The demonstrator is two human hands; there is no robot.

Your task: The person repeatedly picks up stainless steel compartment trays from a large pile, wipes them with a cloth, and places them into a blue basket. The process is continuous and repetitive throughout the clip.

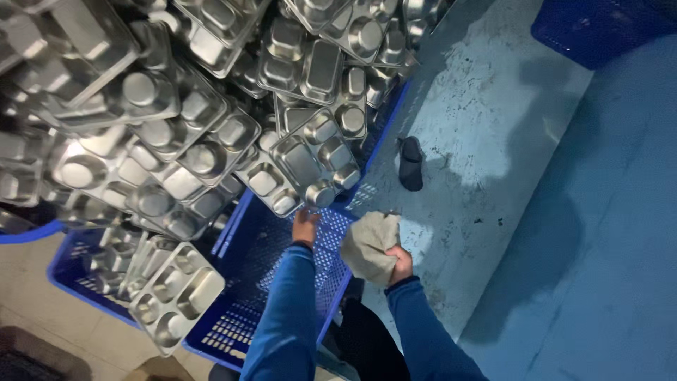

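Gripping a crumpled grey cloth (369,247), your right hand (400,265) is closed around its lower edge, holding it up over the rim of the blue perforated crate (275,282) where the crate meets the pale bench (486,141). Your left hand (305,227) reaches forward with fingers extended, touching the near edge of a steel compartment tray (319,161) at the foot of a tall heap of such trays (162,113). More trays lie in a second blue crate (74,271) to your left, one tray (176,295) tipped over its rim. A dark small object (410,164) rests on the bench, beyond the cloth. Another blue crate (599,28) sits at the far corner.
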